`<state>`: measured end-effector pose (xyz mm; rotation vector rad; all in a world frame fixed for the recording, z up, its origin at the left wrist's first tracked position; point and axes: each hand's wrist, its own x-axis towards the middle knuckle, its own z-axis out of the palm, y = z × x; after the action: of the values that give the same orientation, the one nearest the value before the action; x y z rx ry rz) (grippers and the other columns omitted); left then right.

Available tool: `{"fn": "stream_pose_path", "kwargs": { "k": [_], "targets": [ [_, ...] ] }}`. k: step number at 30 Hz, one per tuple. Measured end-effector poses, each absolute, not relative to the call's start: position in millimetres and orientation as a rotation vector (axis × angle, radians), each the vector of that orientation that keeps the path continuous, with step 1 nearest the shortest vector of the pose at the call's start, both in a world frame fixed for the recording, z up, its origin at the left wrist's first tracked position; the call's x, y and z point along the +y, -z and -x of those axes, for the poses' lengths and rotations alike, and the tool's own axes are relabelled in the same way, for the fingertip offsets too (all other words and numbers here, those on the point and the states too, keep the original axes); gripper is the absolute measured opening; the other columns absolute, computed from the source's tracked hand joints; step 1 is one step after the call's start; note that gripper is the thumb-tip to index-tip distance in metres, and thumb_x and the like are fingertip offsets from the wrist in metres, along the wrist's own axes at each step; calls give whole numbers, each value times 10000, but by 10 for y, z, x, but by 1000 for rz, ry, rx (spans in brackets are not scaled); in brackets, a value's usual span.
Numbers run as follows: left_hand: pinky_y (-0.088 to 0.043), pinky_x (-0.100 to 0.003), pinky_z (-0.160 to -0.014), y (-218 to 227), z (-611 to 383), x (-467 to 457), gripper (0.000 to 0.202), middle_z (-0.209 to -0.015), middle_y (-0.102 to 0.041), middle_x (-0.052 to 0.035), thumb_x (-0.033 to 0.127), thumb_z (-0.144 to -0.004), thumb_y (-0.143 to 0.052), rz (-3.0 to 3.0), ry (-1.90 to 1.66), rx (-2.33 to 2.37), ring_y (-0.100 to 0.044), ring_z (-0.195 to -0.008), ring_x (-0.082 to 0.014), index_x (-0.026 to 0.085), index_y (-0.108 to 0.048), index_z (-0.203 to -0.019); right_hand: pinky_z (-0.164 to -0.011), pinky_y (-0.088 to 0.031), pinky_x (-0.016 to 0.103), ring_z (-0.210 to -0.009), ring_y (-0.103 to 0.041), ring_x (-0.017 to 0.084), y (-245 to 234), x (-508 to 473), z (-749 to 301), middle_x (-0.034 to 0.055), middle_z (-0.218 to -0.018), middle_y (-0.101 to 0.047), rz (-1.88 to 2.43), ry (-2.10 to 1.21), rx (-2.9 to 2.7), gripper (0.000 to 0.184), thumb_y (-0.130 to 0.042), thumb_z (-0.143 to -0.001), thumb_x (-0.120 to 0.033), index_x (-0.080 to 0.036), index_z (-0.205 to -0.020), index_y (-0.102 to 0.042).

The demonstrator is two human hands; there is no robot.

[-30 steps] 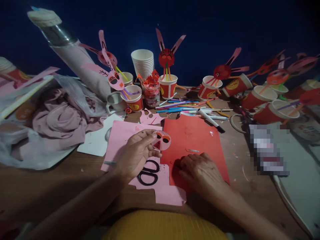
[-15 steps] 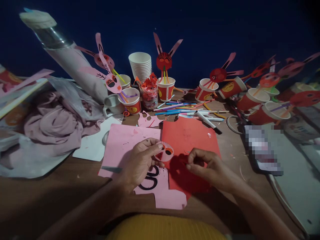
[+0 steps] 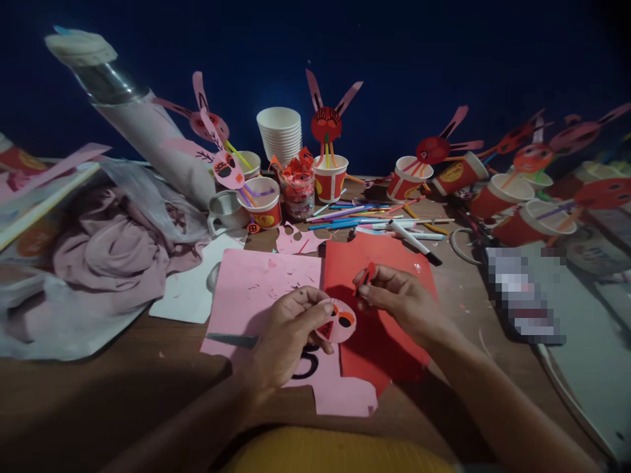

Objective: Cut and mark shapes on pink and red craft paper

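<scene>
Pink paper face (image 3: pixel 341 326): pinched at nine-o'clock edge in left fingers (image 3: pixel 316 314), apparently to leave the drawn front uncovered; toward six o'clock of view. Small red piece (image 3: pixel 367 278): nipped closely in right fingers (image 3: pixel 382 297), likely to leave tip free; one o'clock from face. Red cup (image 3: pixel 262 209), eleven o'clock from face: yellow emblem (image 3: pixel 267 218) illegible; small tag (image 3: pixel 253 228) at seven-o'clock edge, marked like 田.

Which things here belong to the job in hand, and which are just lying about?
Likely in the job: pink paper face (left hand), red paper piece (right hand), pink sheet, red sheet, scissors.
Probably just lying about: grey mug, bundled cloth, tall flask.
</scene>
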<state>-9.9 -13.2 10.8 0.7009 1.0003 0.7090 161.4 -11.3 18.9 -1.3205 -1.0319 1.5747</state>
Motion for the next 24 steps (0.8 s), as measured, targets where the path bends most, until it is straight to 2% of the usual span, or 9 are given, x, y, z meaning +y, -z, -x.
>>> {"fn": "stream_pose_path", "kwargs": {
  "k": [6, 13, 24],
  "targets": [
    [-458, -197, -387, -95, 82, -153, 239, -611, -607, -9, 306, -641, -656, -719, -683, 993, -536, -455, -92, 140, -497, -705, -574, -403, 247, -560, -508, 93, -134, -112, -1546, -31, -609, -553, 1306, -1604, -1053, 152, -637, -667, -302, -170, -720, -584],
    [-434, -182, -366, -69, 64, -160, 209, -591, -595, 4, 299, -652, -630, -790, -651, 1053, -510, -389, -70, 139, -506, -701, -562, -381, 224, -559, -482, 81, -118, -141, -1505, -42, -629, -549, 1298, -1624, -1094, 117, -632, -674, -270, -174, -692, -568],
    [-488, -199, -382, -76, 48, -165, 188, -598, -596, -2, 275, -621, -646, -892, -664, 1126, -503, -456, -78, 129, -544, -682, -513, -355, 210, -518, -470, 75, -113, -149, -1524, -51, -573, -536, 1309, -1621, -1162, 62, -602, -690, -206, -171, -661, -560]
  ]
}}
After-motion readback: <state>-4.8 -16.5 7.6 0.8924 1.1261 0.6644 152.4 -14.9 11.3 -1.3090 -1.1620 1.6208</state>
